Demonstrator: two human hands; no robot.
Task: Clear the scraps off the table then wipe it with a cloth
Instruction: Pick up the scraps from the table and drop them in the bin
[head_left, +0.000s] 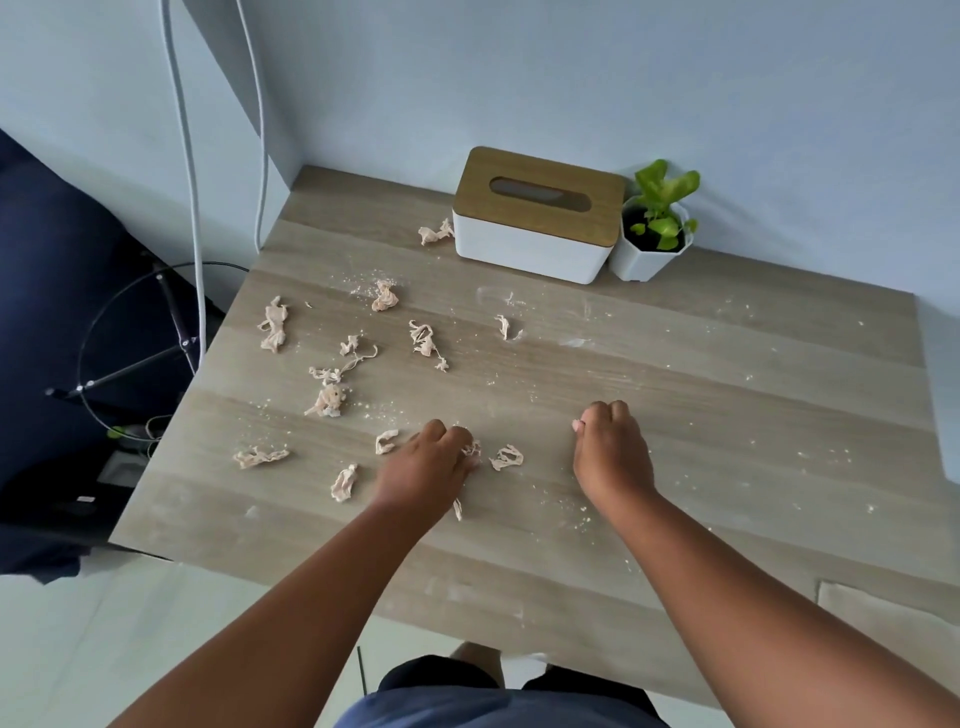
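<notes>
Scrap-clearing step, early (no cloth in view). Left hand (434, 462) curls onto scrap (471, 448); right hand (613, 447) fisted, contents hidden. Next: gather remaining scraps (332, 397) off table (675, 395).

The left hand (431, 467) covers most of one scrap (471, 448); right fingers (602, 415) curl under, contents perhaps none.

Both forearms are seen bare from elbow to wrist, with no sleeve, watch or band worn. The left hand (423, 465) and right hand (613, 449) are ungloved and ringless. Lower down, a blue garment (498, 707) is worn, with dark shorts (436, 673) above it in view.
</notes>
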